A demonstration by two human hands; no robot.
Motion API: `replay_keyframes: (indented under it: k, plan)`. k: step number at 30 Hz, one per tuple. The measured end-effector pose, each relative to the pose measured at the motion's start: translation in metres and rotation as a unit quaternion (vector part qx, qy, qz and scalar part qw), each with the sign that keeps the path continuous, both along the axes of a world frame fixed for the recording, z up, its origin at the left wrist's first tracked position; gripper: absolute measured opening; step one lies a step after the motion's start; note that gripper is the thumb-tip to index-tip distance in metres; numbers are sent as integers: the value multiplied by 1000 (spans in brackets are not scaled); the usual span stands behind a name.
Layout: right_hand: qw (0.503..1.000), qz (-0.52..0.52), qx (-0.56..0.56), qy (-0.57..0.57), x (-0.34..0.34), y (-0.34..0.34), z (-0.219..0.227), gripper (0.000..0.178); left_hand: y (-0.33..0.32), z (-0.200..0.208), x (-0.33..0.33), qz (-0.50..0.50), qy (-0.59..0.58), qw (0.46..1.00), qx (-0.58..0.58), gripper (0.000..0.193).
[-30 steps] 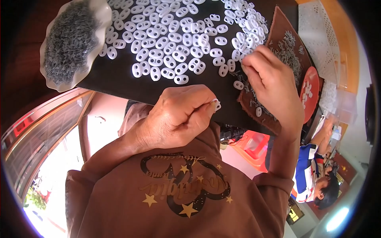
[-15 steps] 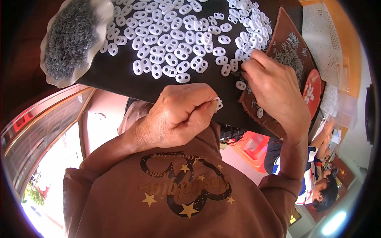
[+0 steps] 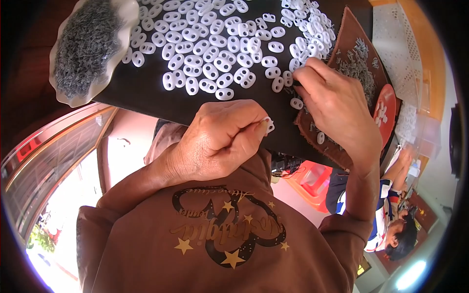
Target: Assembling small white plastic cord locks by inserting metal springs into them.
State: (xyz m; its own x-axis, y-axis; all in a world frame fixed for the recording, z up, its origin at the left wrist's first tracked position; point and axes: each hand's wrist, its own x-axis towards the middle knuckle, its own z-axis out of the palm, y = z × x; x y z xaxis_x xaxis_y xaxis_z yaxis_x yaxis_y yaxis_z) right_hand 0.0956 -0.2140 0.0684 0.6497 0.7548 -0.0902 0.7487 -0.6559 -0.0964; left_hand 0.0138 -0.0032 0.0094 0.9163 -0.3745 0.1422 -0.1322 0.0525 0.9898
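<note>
My left hand is closed, pinching a white two-hole cord lock piece between thumb and forefinger at the table's near edge. To its right, my right hand reaches over a brown cloth, fingers bent and drawn together. Whatever its fingertips may hold is hidden. Small grey metal pieces, apparently springs, lie heaped on that cloth beyond the hand. A loose white oval piece lies just left of the right fingers. Many similar white pieces spread over the dark table ahead.
At the far left stands a wavy-rimmed white dish heaped with dark grey pieces. A red dish with a few white bits sits right of the cloth. Below the table is a red plastic stool. Another person is at the right.
My right hand has shifted slightly left and away from me, its fingertips still bent together. The left hand keeps its pinch on the white piece, almost unmoved.
</note>
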Motion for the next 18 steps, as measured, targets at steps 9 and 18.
replay_keyframes:
  k: [9, 18]
  plan:
    - [1000, -4, -7, -7, -1, -3, -5, 10, 0, 1, -1, 3, 2, 1000, 3, 20]
    - [963, -56, 227, 133, -16, 4, 8, 16, 5, 6, -1, -28, 167, 982, -78, 31]
